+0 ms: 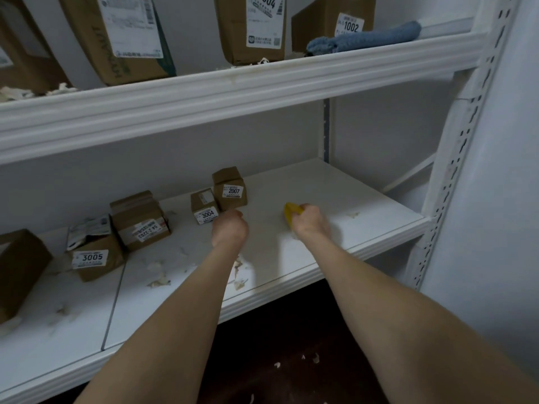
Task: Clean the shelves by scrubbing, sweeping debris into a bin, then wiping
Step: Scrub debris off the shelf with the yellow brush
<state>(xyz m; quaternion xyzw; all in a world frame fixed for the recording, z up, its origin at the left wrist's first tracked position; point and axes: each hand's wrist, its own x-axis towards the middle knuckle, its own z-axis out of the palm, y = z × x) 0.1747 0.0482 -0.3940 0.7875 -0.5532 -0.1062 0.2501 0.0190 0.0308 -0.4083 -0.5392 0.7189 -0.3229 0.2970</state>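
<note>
The right hand (310, 221) presses a yellow scrubber (291, 213) onto the lower shelf (335, 258). Its fingers are wrapped round the block's near end, so only the far, left-hand part shows. The block's long axis seems to run from the front of the shelf toward the back. The left hand (230, 230) sits just to its left with fingers curled into a fist and nothing visible in it, knuckles just short of the cardboard box marked 3004 (205, 207). The torn pale scraps (239, 275) lie nearer the person than the scrubber and to its left, by the shelf's front lip under the left forearm. One lone scrap (353, 214) lies to the right of the right hand, which is much the nearer hand to it. The shelf is smooth, white and faintly glossy, likely slippery, and the scraps look light and papery. The boxes are matte brown with white labels. A soft, nubbly blue cloth (364, 37) lies folded on the upper shelf (233, 91), well apart and presumably kept for the wiping step.
</note>
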